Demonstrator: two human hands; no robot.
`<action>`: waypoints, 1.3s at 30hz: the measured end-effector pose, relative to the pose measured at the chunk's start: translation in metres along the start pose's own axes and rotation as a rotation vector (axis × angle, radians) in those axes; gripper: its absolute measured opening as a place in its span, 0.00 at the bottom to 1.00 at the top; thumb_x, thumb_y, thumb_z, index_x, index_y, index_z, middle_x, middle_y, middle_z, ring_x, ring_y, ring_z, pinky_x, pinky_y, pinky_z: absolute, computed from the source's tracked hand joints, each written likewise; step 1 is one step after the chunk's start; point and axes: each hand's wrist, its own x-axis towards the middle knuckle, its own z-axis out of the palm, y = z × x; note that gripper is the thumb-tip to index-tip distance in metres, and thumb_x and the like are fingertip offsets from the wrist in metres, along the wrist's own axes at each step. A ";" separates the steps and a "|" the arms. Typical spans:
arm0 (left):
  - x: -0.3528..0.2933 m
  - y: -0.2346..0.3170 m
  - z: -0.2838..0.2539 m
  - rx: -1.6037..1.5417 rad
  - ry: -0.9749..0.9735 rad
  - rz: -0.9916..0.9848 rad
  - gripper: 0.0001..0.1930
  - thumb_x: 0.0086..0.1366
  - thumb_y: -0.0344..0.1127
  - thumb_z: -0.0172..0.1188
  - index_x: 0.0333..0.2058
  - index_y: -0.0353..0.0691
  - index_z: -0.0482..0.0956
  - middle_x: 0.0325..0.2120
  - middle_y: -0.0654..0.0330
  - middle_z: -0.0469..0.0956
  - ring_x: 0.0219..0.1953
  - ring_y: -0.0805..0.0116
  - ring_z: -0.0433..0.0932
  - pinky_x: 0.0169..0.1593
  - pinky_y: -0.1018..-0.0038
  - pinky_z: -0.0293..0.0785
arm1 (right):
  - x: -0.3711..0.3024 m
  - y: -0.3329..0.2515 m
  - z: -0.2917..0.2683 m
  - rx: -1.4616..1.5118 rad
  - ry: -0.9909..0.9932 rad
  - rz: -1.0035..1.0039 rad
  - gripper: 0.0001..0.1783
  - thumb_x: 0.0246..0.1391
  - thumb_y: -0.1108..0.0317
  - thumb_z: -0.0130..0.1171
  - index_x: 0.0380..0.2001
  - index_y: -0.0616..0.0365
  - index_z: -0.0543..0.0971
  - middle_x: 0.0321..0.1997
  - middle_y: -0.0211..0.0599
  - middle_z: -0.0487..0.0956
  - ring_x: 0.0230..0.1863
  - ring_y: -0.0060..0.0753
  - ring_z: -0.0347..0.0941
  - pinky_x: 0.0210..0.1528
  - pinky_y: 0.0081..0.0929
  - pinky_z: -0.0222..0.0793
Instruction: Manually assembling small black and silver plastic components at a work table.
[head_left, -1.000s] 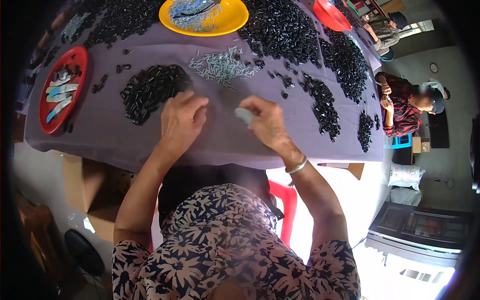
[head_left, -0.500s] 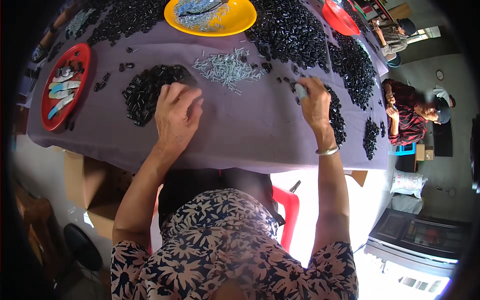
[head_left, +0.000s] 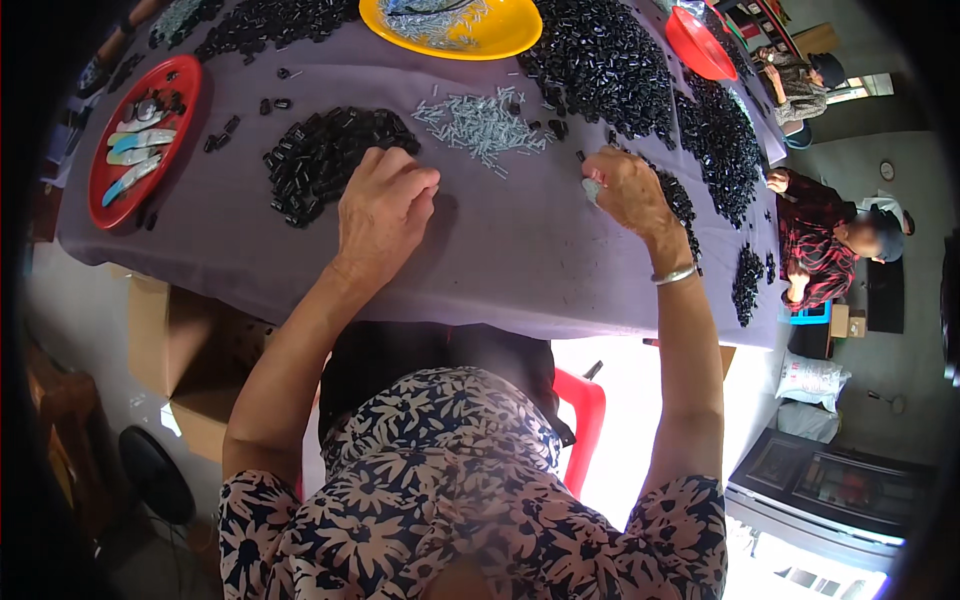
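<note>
- Work looks to be mid-course: the pile of silvery pins (head_left: 482,125) lies loose on the purple cloth (head_left: 500,260), so a good stock seems left to use
- Left of the pins, a compact heap of black pieces (head_left: 320,160) lies apart from the others; whether these are finished or waiting, I cannot tell
- Right of the pins and beyond them spreads a far larger heap of black pieces (head_left: 610,70); if those are unworked, much remains, but they are too small to judge
- The left hand (head_left: 388,205) is on the near, left side of the pins, by the compact heap, fingers curled in with the thumb against them; whether anything is pinched there, I cannot tell
- The right hand (head_left: 628,190) is right of the pins and a little nearer the person, bunched and turned down beside a narrow strip of black pieces (head_left: 678,200); its fingertips are hidden, so its grasp cannot be told
- Beyond the pins, the yellow plate (head_left: 515,35) bears more of them, apparently further supply
</note>
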 end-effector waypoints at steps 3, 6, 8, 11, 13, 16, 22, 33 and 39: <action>0.000 0.000 0.001 0.018 -0.022 -0.006 0.12 0.45 0.20 0.66 0.30 0.41 0.78 0.28 0.63 0.72 0.32 0.60 0.72 0.34 0.66 0.72 | -0.010 0.009 -0.007 0.128 -0.086 0.154 0.06 0.45 0.74 0.62 0.30 0.58 0.80 0.31 0.41 0.81 0.32 0.43 0.78 0.37 0.36 0.73; -0.001 -0.001 0.000 0.043 -0.024 -0.004 0.12 0.45 0.20 0.66 0.30 0.41 0.78 0.28 0.63 0.72 0.32 0.60 0.72 0.34 0.66 0.72 | -0.008 0.014 -0.011 0.097 -0.084 0.247 0.06 0.46 0.74 0.63 0.31 0.56 0.81 0.31 0.37 0.82 0.32 0.34 0.78 0.38 0.30 0.73; -0.001 -0.001 0.000 0.045 -0.021 -0.001 0.12 0.45 0.20 0.66 0.30 0.41 0.78 0.28 0.63 0.73 0.32 0.60 0.72 0.34 0.66 0.72 | 0.003 0.013 -0.013 0.365 0.006 0.322 0.07 0.47 0.74 0.63 0.33 0.56 0.82 0.32 0.39 0.83 0.34 0.34 0.80 0.39 0.29 0.74; 0.000 -0.003 0.000 0.048 -0.022 -0.007 0.12 0.45 0.20 0.66 0.30 0.41 0.78 0.28 0.63 0.73 0.32 0.59 0.72 0.34 0.65 0.71 | 0.020 0.005 -0.008 0.391 0.023 0.354 0.08 0.45 0.77 0.62 0.32 0.56 0.81 0.32 0.42 0.83 0.35 0.45 0.80 0.38 0.34 0.74; 0.002 -0.002 0.001 0.039 -0.030 -0.005 0.12 0.45 0.20 0.66 0.30 0.41 0.78 0.28 0.63 0.73 0.32 0.59 0.72 0.34 0.65 0.71 | 0.022 0.015 0.010 0.314 0.041 0.334 0.08 0.45 0.76 0.63 0.32 0.57 0.81 0.31 0.43 0.83 0.34 0.45 0.80 0.38 0.34 0.74; 0.003 -0.001 0.001 0.045 -0.041 -0.009 0.12 0.45 0.20 0.66 0.30 0.41 0.78 0.28 0.63 0.73 0.32 0.59 0.72 0.34 0.65 0.71 | 0.013 0.017 0.020 0.243 0.065 0.282 0.08 0.45 0.75 0.63 0.32 0.59 0.80 0.30 0.43 0.82 0.31 0.42 0.79 0.36 0.33 0.75; 0.000 -0.002 -0.001 0.041 -0.047 -0.011 0.11 0.46 0.21 0.66 0.30 0.40 0.79 0.28 0.63 0.73 0.32 0.59 0.72 0.35 0.65 0.71 | -0.013 -0.016 0.008 0.209 0.041 0.074 0.06 0.45 0.76 0.62 0.29 0.62 0.77 0.24 0.40 0.79 0.24 0.34 0.75 0.31 0.28 0.73; -0.007 0.015 0.000 -0.494 -0.303 -0.139 0.18 0.53 0.31 0.70 0.44 0.37 0.80 0.35 0.58 0.80 0.38 0.63 0.79 0.42 0.71 0.75 | -0.018 -0.129 0.027 0.783 0.140 0.031 0.08 0.50 0.83 0.60 0.34 0.62 0.78 0.29 0.32 0.78 0.31 0.19 0.73 0.33 0.20 0.69; -0.003 0.015 -0.005 -0.641 -0.456 -0.349 0.17 0.53 0.26 0.67 0.43 0.35 0.78 0.32 0.58 0.82 0.34 0.71 0.80 0.38 0.74 0.75 | -0.021 -0.140 0.026 0.807 0.156 0.010 0.11 0.49 0.85 0.56 0.37 0.63 0.78 0.30 0.36 0.77 0.34 0.25 0.75 0.36 0.24 0.70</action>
